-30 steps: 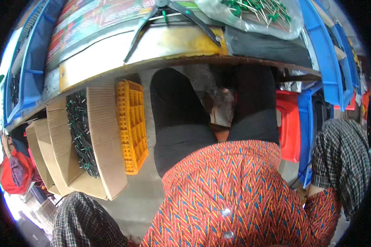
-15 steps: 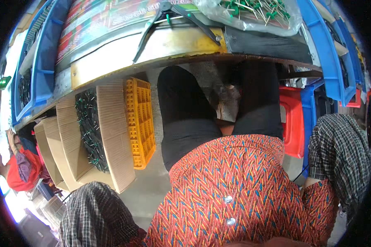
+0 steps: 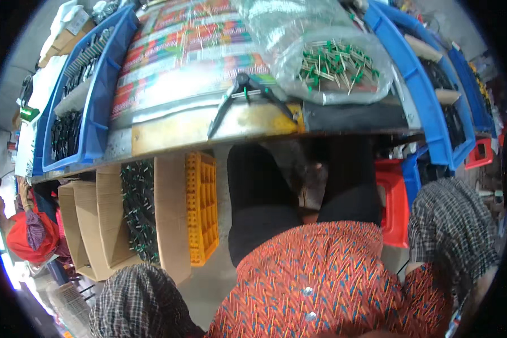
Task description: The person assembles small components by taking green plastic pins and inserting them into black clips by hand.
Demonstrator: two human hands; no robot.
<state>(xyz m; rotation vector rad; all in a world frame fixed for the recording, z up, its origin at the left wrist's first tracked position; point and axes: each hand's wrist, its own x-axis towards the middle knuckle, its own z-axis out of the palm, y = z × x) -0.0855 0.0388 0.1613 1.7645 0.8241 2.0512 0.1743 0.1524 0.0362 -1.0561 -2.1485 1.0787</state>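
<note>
Both of my hands are out of sight. At lower left only my checked left sleeve (image 3: pixel 138 304) shows, and at the right side hangs my checked right sleeve (image 3: pixel 453 225). On the table's front edge lies a black V-shaped piece (image 3: pixel 242 84), its two legs spread toward me and a pin with a green part across it near the top. Just right of it is a clear plastic bag (image 3: pixel 290 76), in which a heap of metal pins with green ends (image 3: pixel 338 62) lies. Neither sleeve touches these.
Blue crates (image 3: pixel 98 121) (image 3: pixel 434 118) with black parts flank the table (image 3: pixel 174 138). Below at left stand cardboard boxes (image 3: pixel 172 219), one holding black pieces with green pins, and a yellow crate (image 3: pixel 203 208). A red stool (image 3: pixel 397 208) is at right. Another person (image 3: pixel 36 236) is at far left.
The view has tilted up, so the table and its things sit lower and more of the tabletop shows. The black V-shaped piece stays on the table's edge.
</note>
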